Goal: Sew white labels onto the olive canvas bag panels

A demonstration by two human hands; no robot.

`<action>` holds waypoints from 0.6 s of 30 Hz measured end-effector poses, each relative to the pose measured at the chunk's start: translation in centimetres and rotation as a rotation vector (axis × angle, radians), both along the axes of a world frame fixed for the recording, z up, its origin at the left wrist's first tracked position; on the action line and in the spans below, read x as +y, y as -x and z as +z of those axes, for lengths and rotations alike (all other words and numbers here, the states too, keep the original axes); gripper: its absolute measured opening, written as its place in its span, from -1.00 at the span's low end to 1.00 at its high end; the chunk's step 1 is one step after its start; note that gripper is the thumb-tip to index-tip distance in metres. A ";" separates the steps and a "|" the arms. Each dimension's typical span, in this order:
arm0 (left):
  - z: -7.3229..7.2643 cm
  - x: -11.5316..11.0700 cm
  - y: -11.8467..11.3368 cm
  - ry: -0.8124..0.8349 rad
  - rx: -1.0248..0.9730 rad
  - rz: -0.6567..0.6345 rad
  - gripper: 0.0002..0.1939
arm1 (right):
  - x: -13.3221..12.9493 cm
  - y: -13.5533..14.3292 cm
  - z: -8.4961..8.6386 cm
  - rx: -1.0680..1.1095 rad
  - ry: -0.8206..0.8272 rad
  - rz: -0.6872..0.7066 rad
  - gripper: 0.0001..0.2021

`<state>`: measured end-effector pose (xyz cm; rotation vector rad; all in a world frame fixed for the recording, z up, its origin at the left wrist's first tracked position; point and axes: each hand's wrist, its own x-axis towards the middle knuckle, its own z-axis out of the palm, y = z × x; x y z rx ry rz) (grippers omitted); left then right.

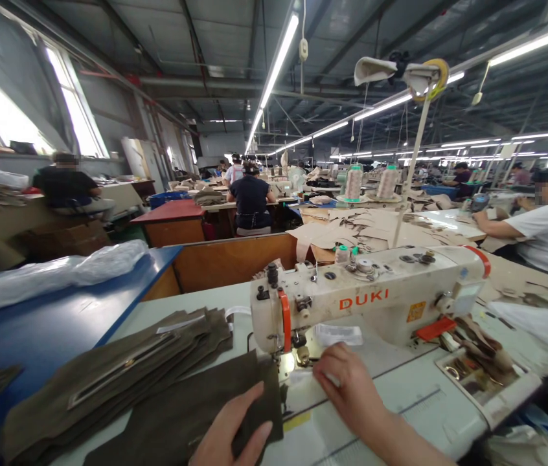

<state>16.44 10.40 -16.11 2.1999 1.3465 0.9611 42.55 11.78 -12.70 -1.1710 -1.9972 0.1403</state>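
Note:
My left hand [235, 430] rests on a dark olive fabric panel [177, 414], thumb and forefinger spread apart. The panel's right edge lies beside the lit needle area of a white sewing machine [366, 301]. My right hand [352, 391] is just right of the presser foot [302, 356], its fingertips pinched together. What sits between those fingertips, if anything, is too small to make out. Behind the right hand, a stack of small white labels [338, 334] lies on the machine bed. To the left is a pile of olive panels [109, 369], the top one bearing a zipped opening [125, 366].
A parts tray [488, 382] with metal pieces and fabric scraps sits at the table's right. Left of the machine stands a blue table [84, 310] with a plastic-wrapped bundle [55, 272]. Beige cut pieces [352, 226] lie behind. Several people work at other stations.

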 end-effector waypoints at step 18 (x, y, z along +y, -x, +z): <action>1.0 -0.2 1.6 0.687 -0.444 0.131 -0.28 | -0.1 7.7 -3.8 0.756 0.833 0.231 -0.79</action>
